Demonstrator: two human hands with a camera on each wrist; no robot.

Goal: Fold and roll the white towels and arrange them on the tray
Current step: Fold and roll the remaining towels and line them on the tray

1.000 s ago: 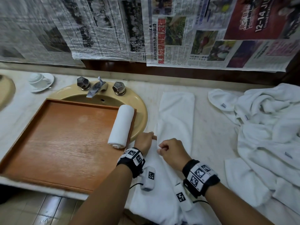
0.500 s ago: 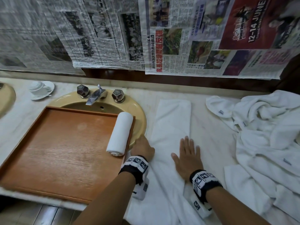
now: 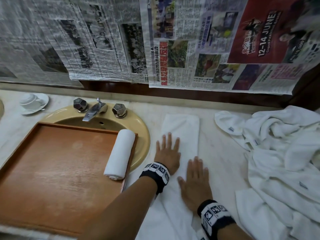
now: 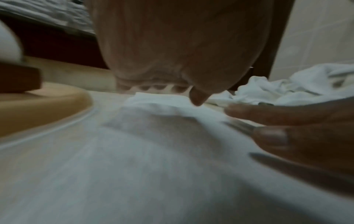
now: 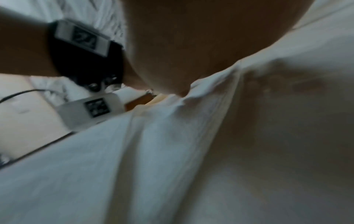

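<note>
We pressed both flat hands, left hand (image 3: 167,154) and right hand (image 3: 195,185), grasping nothing, on the folded towel (image 3: 181,130) lying on the counter (image 3: 220,158) beside the tray (image 3: 52,167), smoothing; rolling likely next.

folded towel (image 3: 181,129) flat on counter | rolled towel (image 3: 119,155) on tray (image 3: 52,161) (right edge)
</note>
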